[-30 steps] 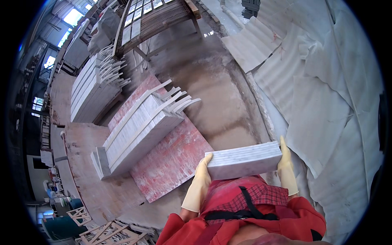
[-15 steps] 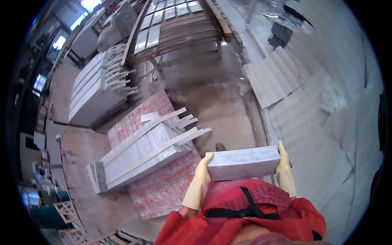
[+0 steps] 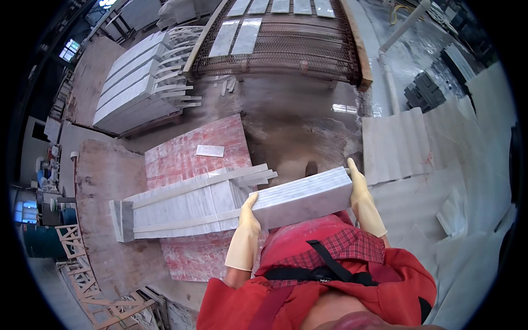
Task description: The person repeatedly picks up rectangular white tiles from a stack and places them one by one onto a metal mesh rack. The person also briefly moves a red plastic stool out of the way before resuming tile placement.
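stack of marble tiles (image 3: pixel 302 198) crosswise between gloved hands; right end higher

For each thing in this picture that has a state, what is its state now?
Stack of white stone tiles: lifted, carried level at the waist.
Left hand: gloved, gripping the stack's left end.
Right hand: gloved, gripping the right end.
Tile pile on the red board: lying flat, strips across its top.
Mesh rack: holding several tiles.
Floor: wet.
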Available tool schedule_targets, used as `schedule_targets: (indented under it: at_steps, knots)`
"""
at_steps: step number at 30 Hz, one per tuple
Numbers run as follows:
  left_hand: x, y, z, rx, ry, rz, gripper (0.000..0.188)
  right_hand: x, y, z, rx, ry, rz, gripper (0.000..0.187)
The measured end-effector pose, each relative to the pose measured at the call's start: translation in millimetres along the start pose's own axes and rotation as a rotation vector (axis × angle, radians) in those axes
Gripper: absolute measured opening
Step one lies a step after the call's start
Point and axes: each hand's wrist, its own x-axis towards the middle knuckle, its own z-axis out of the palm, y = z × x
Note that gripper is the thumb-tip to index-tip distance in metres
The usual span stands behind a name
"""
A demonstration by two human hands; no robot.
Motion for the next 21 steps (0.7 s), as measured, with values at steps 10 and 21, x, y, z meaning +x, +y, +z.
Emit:
schedule_targets:
  at_steps: [10, 21]
  knots:
    - [93.0, 93.1, 101.1, -0.391, 0.181, 0.045, 0.054, 215.3, -180.5, 169.7, -0.325, -0.419, -0.007, 0.075]
    - [166.6, 165.5, 290.8, -0.658, -0.122, -0.057, 0.069, 312.6, -407.6, 339.1, -1.108, -0.741, -0.443, 0.081]
